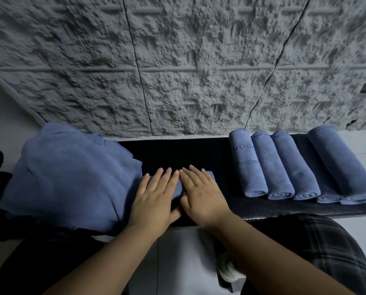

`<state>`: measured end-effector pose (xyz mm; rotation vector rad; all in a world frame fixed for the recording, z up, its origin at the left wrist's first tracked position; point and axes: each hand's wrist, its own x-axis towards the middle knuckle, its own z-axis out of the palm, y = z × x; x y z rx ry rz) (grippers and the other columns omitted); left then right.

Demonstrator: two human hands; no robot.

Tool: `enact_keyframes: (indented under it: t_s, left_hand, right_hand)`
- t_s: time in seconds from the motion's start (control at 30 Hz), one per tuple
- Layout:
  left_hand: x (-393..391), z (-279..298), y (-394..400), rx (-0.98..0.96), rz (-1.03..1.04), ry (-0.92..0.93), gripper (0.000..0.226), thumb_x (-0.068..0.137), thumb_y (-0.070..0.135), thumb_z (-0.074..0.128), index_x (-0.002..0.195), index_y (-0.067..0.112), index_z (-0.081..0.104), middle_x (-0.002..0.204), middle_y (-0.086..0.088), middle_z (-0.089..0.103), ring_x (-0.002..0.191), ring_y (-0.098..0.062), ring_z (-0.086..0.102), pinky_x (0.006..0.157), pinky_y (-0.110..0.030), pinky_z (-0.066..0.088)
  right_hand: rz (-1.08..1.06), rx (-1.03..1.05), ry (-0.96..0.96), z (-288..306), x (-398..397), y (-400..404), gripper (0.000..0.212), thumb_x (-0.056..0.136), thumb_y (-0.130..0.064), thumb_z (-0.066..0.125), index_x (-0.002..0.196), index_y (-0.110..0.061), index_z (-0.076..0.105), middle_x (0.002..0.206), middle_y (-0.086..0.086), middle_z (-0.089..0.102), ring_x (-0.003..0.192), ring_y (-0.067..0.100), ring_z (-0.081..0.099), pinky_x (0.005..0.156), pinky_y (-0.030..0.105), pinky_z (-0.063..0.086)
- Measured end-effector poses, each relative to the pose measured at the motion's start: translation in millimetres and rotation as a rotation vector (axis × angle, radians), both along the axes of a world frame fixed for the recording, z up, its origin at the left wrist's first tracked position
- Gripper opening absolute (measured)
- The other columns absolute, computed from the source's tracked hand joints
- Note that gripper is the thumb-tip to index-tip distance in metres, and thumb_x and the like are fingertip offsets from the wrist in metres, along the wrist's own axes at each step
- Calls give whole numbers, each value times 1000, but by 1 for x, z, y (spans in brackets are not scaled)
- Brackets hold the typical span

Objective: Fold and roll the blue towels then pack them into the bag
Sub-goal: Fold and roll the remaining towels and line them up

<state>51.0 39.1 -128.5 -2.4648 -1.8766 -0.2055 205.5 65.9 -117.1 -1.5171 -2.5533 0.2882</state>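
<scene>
Blue towels, black mat

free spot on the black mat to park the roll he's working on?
Bare mat lies beyond both hands, between the loose towel pile and the leftmost finished roll. A narrower gap sits between the right hand and that roll. The right end is crowded with a row of rolls; the left hand abuts the pile.

**Soft cloth against rough stone**

Rolled towels and a loose towel pile are blue, matt, fleecy cloth with stitched hems. They lie on a black, matt, napped mat. The wall behind is grey, coarse and pitted like rough stone. The floor looks smooth and pale.
</scene>
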Motion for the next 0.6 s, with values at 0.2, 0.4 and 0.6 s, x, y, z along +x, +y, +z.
enact_keyframes:
  t_s: [0.2, 0.4, 0.6]
  left_hand:
    - [-7, 12, 8, -210, 11, -100, 83, 71, 58, 25, 147, 25, 28, 150, 14, 24, 140, -9, 25, 111, -33, 1]
    - [-27, 13, 16, -309, -59, -350, 73, 90, 33, 58, 136, 45, 2, 144, 29, 10, 139, -2, 10, 108, -16, 2]
    - [-28, 21, 3, -360, -49, -251, 85, 83, 8, 53, 143, 45, 5, 147, 10, 29, 126, -15, 29, 104, -13, 15]
  right_hand:
    - [1, -147, 115, 4, 1, 7, 86, 78, -61, 3, 149, -17, 27, 154, -4, 29, 145, 11, 11, 110, 20, -12]
    - [-60, -257, 88, 7, 4, 4, 51, 100, -48, 21, 149, -35, 17, 155, -15, 21, 145, 10, 0, 112, 27, -11]
    - [-61, -173, 71, 8, 14, -17, 56, 97, -28, 30, 150, -35, 13, 160, -6, 4, 146, 19, -10, 110, 29, -11]
